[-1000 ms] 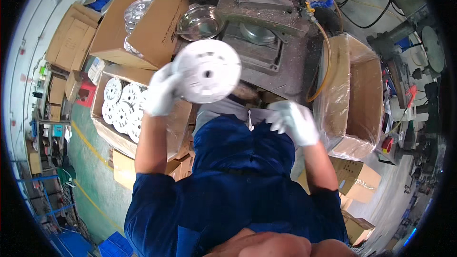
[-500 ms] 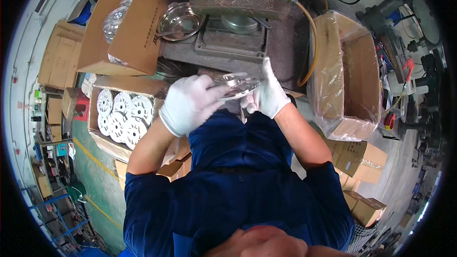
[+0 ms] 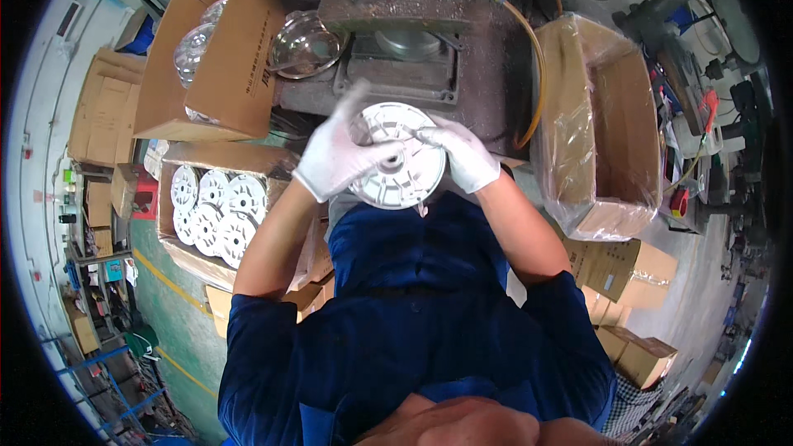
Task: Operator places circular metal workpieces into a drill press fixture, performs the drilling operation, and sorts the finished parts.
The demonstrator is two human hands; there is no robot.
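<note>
1. The disc (image 3: 421, 172), pale and ribbed, is up between both hands, in front of the dark blue clothes (image 3: 413, 339), its hub (image 3: 393, 164) facing the camera
2. The right hand (image 3: 468, 157), in a white glove, is clamped on the disc's right edge: the thumb lies over the face, and the other fingers are mostly hidden
3. The left hand (image 3: 337, 159), gloved likewise, has its fingers apart, the raised ones blurred; its thumb reaches across the face to just beside the hub, and I cannot tell whether it presses there
4. To the left, a low carton (image 3: 188, 259) holds several white discs (image 3: 208, 230), lying side by side and overlapping
5. Beyond it, a taller carton (image 3: 231, 58) holds shiny metal pieces (image 3: 195, 54)
6. Ahead, on the bench (image 3: 491, 107), a steel bowl (image 3: 307, 45) sits just left of a die (image 3: 395, 80)
7. To the right, an orange hose (image 3: 540, 74) curves down near a plastic-covered box (image 3: 568, 116)
</note>
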